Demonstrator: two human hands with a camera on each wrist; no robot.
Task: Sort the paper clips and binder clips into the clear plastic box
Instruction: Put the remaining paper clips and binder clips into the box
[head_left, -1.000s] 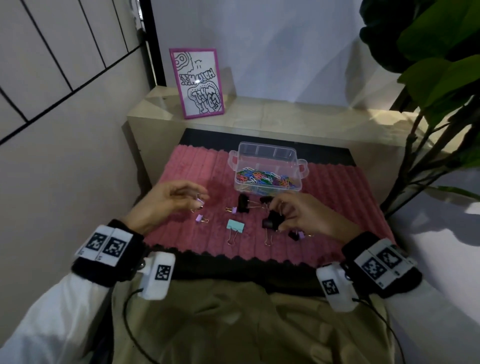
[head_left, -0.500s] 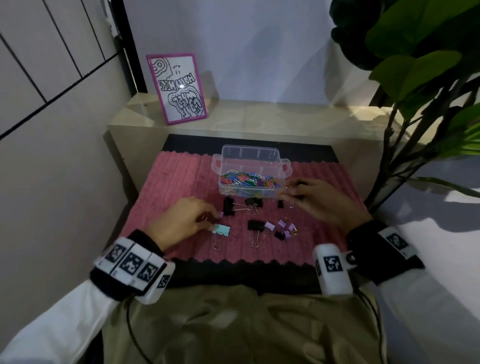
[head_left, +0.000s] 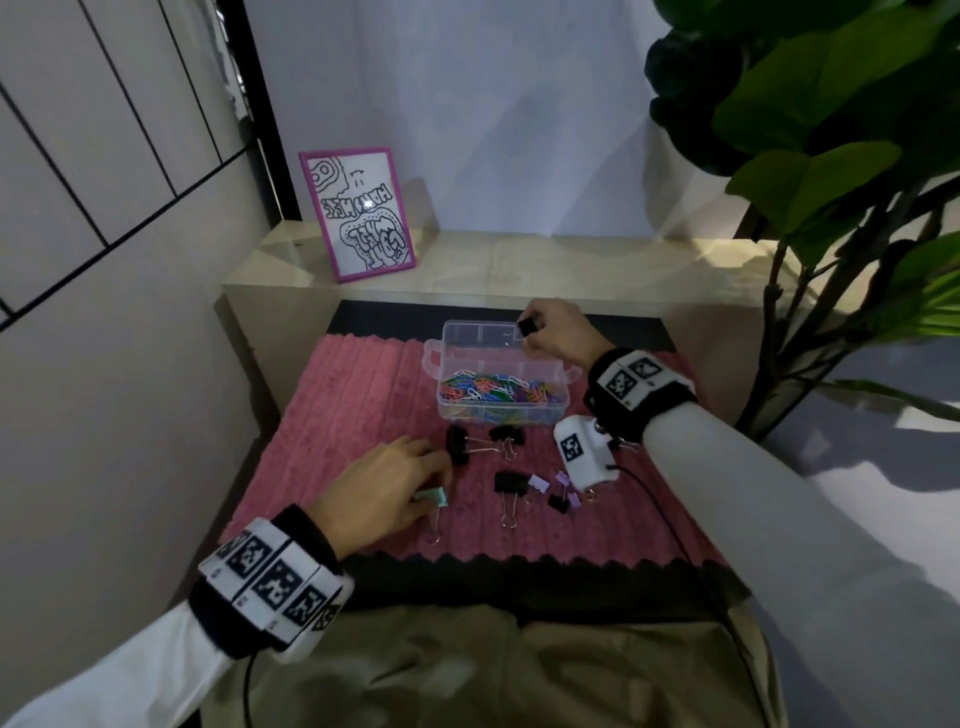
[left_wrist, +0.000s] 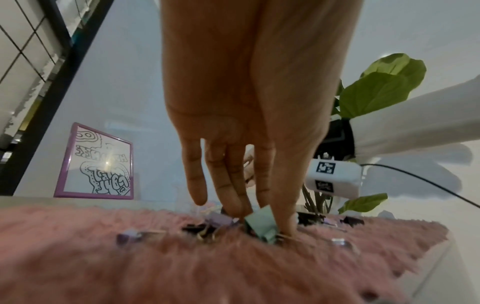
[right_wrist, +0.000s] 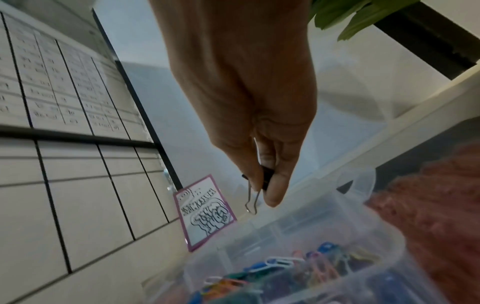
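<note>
Clear plastic forms the box (head_left: 498, 364), which is set on the pink mat (head_left: 332, 415) with its near compartment filled by coloured paper clips (head_left: 493, 389); its far compartments are left bare, presumably reserved for the binder clips. A small black binder clip (head_left: 526, 327) is pinched between thumb and fingertips (right_wrist: 275, 185) of the right hand (head_left: 558, 332), directly above the far right compartment. Its wire handles are seen hanging below the fingers in the right wrist view, so a release straight down into that section seems to be intended.

Nearer the body, a mint green binder clip (head_left: 435, 496) is being pinched on the mat by the thumb and fingers (left_wrist: 233, 191) of the left hand (head_left: 379, 488), which are drawn close together and pointed down at it; a pickup is judged to be under way, so that both hands are kept busy at once. To the right of these fingers, black binder clips (head_left: 506, 482) and smaller lilac ones (head_left: 539, 483) are left scattered, not yet sorted. Two more black clips (head_left: 457, 441) lie between the left fingers and the box.

The mat is fluffy and ribbed, which may make small clips harder to lift cleanly. It is laid on a dark tabletop (head_left: 519, 577). Beyond the box, a pale ledge (head_left: 519, 265) carries a pink-framed drawing (head_left: 358, 213), and a leafy plant (head_left: 810, 114) stands far right of the right fingers. A panelled wall (head_left: 104, 156) is seen at the left.
</note>
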